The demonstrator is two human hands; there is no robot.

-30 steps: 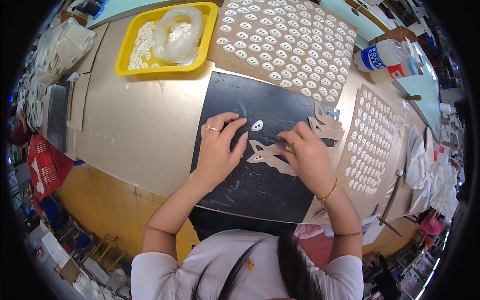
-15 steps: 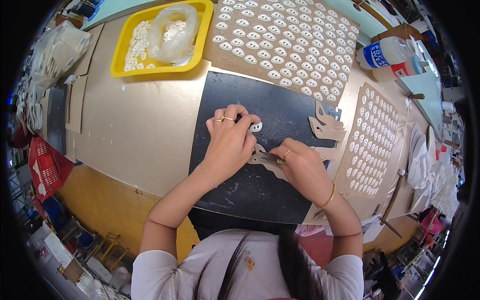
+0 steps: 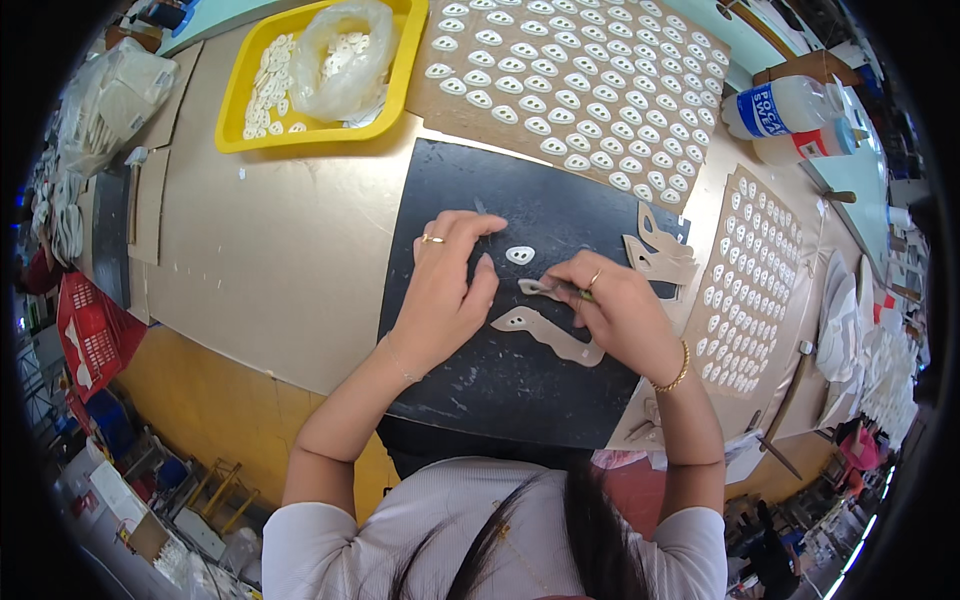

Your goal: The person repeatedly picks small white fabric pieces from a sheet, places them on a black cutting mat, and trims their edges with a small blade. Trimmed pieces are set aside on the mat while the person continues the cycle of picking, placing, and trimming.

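My left hand [image 3: 447, 285] hovers over the black mat [image 3: 460, 400], thumb and forefinger apart, holding nothing. Just right of its fingers lies a small white rounded piece with two holes [image 3: 520, 255]. In my right hand [image 3: 618, 305] is a slim pointed tool [image 3: 572, 292], pinched between the fingers; its exact kind is hard to make out. A small pale piece [image 3: 533, 287] is at the tool's tip, partly hidden. Below both hands a beige wavy cut strip [image 3: 548, 334] rests on the mat, its two-holed end toward the left.
Brown boards [image 3: 440, 100] carry rows of white two-holed pieces, with another such board [image 3: 708, 340] at right. A yellow tray [image 3: 222, 130] holds loose pieces and a plastic bag [image 3: 345, 95]. More beige cutouts [image 3: 660, 255] lie at the mat's right edge. Bottles [image 3: 780, 105] stand far right.
My left hand has opened and drawn back from the white piece. My right hand has moved up and away from the beige strip, with the tool and a small pale piece at its tip.
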